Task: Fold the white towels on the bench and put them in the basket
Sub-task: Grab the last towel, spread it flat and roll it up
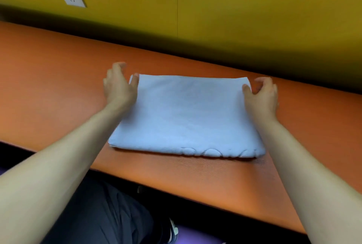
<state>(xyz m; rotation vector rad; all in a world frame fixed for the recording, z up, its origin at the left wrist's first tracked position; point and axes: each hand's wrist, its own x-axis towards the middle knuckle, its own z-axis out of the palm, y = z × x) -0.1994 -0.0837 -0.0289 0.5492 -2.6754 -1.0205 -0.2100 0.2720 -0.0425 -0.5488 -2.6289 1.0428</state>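
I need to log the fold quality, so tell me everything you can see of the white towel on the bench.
The white towel lies flat on the orange bench as a folded rectangle of soft, terry-looking cloth in stacked layers. Its near edge is thick and rounded, with a raised curved pattern towards the right. The far edge is straight and thin. The left hand touches the far left corner with its thumb; the right hand touches the far right corner likewise. The fingers of both are loosely curved beside it. No basket is in view.

Soft even light, blurred edges
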